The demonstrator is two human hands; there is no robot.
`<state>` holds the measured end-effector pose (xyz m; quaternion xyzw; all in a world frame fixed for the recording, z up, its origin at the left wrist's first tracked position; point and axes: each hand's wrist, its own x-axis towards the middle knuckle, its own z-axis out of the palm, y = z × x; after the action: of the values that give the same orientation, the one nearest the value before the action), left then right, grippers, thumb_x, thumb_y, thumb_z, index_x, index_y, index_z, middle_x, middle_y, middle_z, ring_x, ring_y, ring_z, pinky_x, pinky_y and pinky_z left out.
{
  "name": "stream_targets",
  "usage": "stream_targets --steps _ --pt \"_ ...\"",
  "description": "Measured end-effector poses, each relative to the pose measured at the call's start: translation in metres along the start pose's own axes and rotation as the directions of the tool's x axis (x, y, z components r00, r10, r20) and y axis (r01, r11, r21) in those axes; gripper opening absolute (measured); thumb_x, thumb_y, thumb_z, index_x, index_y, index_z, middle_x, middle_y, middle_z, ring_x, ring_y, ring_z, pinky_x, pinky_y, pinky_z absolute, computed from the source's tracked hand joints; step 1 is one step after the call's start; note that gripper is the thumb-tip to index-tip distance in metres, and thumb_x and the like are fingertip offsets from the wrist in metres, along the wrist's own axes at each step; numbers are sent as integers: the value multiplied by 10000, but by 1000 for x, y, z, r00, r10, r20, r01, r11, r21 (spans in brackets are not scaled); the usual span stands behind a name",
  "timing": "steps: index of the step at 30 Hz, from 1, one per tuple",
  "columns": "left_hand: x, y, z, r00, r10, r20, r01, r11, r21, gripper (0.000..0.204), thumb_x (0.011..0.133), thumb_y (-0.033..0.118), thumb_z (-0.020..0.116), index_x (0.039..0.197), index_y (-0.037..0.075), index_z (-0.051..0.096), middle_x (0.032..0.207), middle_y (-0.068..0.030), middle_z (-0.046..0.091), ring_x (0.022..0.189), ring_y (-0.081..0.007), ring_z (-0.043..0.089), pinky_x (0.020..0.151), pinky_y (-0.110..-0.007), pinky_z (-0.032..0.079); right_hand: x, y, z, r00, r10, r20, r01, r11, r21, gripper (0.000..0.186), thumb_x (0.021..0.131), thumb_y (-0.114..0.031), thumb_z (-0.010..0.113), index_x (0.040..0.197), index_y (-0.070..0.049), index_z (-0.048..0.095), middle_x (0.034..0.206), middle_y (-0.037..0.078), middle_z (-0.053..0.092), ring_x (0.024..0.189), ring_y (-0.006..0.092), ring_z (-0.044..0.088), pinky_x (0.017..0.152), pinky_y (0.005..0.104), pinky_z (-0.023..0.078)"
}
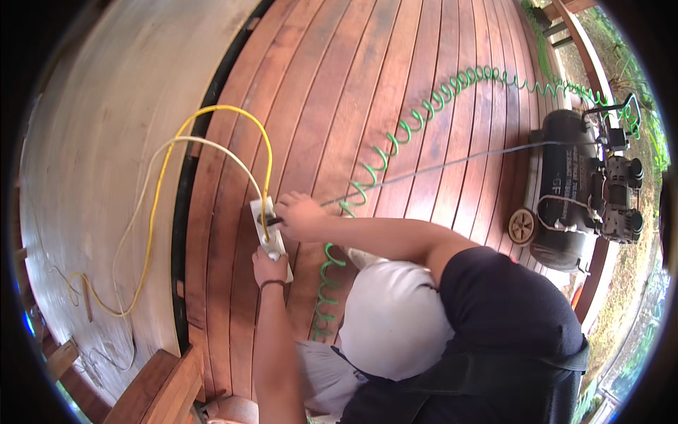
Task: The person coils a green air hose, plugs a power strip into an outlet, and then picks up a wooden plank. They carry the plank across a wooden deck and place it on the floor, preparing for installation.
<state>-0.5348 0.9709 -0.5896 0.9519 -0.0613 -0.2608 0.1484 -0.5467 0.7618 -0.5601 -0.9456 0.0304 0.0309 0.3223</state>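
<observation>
My left hand [270, 267] is closed on the lower part of a white power strip [258, 212] lying at a slant over the wooden deck. My right hand [300, 215] pinches a dark plug [272, 221] at the strip's upper part, fingers bent around it. A yellow cord [269, 152] and a cream cord [240, 159] arch out of the strip to the left. A grey cable [452, 164] runs from near my right hand toward the compressor. A green coiled hose [395, 138] winds past my hands and passes under my right arm.
A black air compressor [565, 184] with a wheel stands at right, near the deck [339, 71] edge and railing. A pale panel surface [106, 141] with loose cords borders the deck at left. Wooden beams [152, 389] are at lower left. A white rounded cloth covering [395, 318] fills the lower middle.
</observation>
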Motion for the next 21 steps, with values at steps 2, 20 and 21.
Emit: stream_targets --steps 2,20,21 --pt "-5 5 -4 998 0 65 0 1000 4 754 727 292 860 1343 9 531 1260 -238 594 1169 -421 606 996 -488 515 -45 16 -22 986 -149 -70 158 977 146 319 831 -172 709 1135 -88 657 1152 128 634 1120 349 607 936 451 533" --pt "-21 13 -4 998 -19 -55 13 996 -91 661 771 323 826 1318 60 565 1203 -217 625 1130 -403 616 940 -483 531 36 22 -3 876 42 481 -114 986 122 301 970 -264 645 1117 -6 692 1040 217 698 937 400 652 878 468 522" --pt "-24 15 -4 998 -48 -40 45 995 -92 654 772 316 823 1318 63 566 1193 -216 625 1123 -403 618 930 -483 535 37 23 -1 856 23 517 -127 978 166 304 976 -265 639 1112 1 693 1017 220 702 921 390 658 864 458 524"
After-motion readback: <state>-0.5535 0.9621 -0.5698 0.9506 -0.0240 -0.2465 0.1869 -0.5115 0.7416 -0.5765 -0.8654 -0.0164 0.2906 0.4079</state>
